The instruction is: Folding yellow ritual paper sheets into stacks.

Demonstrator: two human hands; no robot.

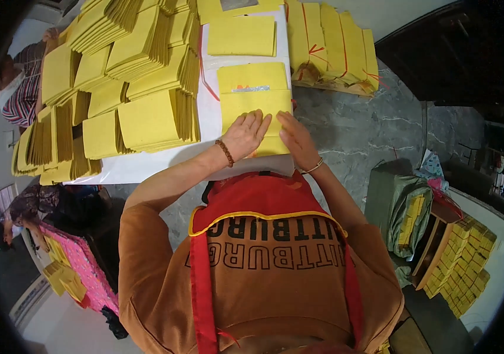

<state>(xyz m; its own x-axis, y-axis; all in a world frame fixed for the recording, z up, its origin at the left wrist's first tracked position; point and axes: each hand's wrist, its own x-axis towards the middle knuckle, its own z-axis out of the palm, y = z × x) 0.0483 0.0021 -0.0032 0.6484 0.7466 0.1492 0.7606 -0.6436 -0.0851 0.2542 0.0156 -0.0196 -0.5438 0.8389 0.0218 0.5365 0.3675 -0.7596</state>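
Note:
A yellow paper sheet [254,103] with a folded-over panel lies at the white table's near right corner. A small silver and orange patch [252,89] shows above the panel's edge. My left hand [246,133] lies on the paper with its fingers stretched out flat. My right hand [297,140] is at the paper's right edge, fingers extended, with the fingertips close to those of the left. Neither hand appears to grip anything. Part of the paper under the hands is hidden. Beyond it lies a separate flat yellow paper stack [241,36].
Tall piles of folded yellow paper [146,121] cover the left of the white table [208,127]. Red-tied yellow bundles [337,44] stand at the back right. One person [25,88] is at the far left, another [31,203] lower left by a pink-covered table [78,256].

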